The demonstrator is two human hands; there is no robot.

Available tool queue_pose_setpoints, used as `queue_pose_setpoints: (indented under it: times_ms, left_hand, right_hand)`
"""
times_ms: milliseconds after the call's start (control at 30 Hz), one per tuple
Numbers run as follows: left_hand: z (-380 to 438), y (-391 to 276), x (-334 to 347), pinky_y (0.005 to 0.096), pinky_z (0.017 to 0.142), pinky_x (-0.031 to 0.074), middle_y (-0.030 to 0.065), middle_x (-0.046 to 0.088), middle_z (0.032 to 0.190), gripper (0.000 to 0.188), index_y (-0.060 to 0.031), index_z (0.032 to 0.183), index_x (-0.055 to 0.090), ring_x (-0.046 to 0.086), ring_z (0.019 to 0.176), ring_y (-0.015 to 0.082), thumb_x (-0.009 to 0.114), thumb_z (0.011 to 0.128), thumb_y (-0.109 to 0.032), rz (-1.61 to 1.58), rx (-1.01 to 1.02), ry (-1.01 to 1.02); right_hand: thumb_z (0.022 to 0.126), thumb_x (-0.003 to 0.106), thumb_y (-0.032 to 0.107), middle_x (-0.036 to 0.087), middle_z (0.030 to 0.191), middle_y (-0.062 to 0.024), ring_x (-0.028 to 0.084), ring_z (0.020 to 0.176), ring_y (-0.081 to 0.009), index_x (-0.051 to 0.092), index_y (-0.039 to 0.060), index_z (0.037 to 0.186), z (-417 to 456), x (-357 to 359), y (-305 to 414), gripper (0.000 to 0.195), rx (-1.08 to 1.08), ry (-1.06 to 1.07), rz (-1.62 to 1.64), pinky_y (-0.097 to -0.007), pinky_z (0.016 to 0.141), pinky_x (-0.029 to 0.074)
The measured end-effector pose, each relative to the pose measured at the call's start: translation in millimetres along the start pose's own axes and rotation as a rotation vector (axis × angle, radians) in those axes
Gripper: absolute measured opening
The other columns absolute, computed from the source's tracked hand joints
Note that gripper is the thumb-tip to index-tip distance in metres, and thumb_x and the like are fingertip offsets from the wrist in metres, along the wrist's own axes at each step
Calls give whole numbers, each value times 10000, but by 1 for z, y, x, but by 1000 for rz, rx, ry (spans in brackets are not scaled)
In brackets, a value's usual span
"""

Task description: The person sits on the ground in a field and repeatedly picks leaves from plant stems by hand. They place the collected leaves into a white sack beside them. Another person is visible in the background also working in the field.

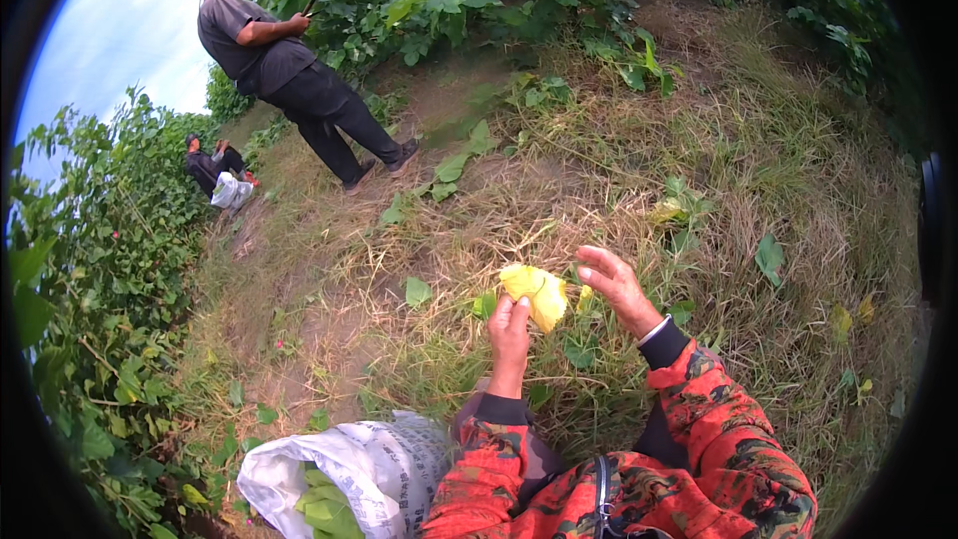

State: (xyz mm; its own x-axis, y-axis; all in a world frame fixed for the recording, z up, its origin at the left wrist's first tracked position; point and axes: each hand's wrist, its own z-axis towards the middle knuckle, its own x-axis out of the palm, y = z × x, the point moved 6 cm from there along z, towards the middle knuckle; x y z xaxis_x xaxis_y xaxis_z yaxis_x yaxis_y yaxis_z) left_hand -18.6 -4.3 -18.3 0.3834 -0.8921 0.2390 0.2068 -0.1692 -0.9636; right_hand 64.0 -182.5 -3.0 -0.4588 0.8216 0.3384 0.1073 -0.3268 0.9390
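Observation:
My left hand (510,340) pinches a yellow leaf (537,293) between thumb and fingers, out in front of my body. To the right of that leaf my right hand (614,286) is raised, its fingers apart and nothing in it. A small yellow piece of leaf (585,297) shows just below the right fingers; whether it touches them I cannot tell. Beside my left forearm a white woven sack (389,464) lies with its mouth toward the lower left. Green leaves (328,507) show inside the mouth, and the sack bears printed writing.
Dry grass (516,187) with scattered green leaves (418,291) covers the ground. Ahead, a person (277,67) stands holding a dark tool (318,0). Farther off another person (206,168) sits by a white sack (231,192). Leafy vines (97,299) line the left and the top.

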Motion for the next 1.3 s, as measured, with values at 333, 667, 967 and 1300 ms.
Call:
queue_pose_setpoints:
  times_ms: [333, 667, 967, 1300]
  left_hand:
    - [-1, 1, 46, 304, 699, 487, 70, 663, 870, 175, -36, 1021, 622, 614, 797, 125, 537, 928, -158, 706, -6, 592]
    - [6, 15, 29, 269, 629, 470, 37, 634, 769, 137, -44, 988, 612, 582, 705, 84, 598, 904, -152, 718, -78, 389]
    - [14, 32, 7, 186, 520, 392, -36, 588, 696, 42, -34, 849, 599, 514, 609, 23, 626, 877, -51, 184, -179, 290]
    - [10, 17, 7, 199, 595, 458, -2, 619, 773, 49, -27, 884, 595, 565, 684, 46, 626, 883, -66, 260, -99, 232]
  right_hand:
    - [850, 687, 130, 662, 1035, -61, 602, 958, -137, 622, 11, 1144, -4, 19, -14, 323, 83, 292, -120, -302, 880, 479]
    - [868, 628, 292, 675, 843, -164, 666, 768, -292, 680, 69, 998, -1, 18, -13, 264, -97, 99, -741, -372, 696, 510]
    - [874, 629, 222, 650, 724, -111, 626, 670, -202, 666, 51, 932, -4, 27, -9, 185, -89, 63, -739, -332, 618, 482]
    - [880, 630, 144, 624, 769, 8, 544, 724, -66, 654, 9, 933, -4, 24, -18, 147, 35, 141, -403, -247, 643, 460]
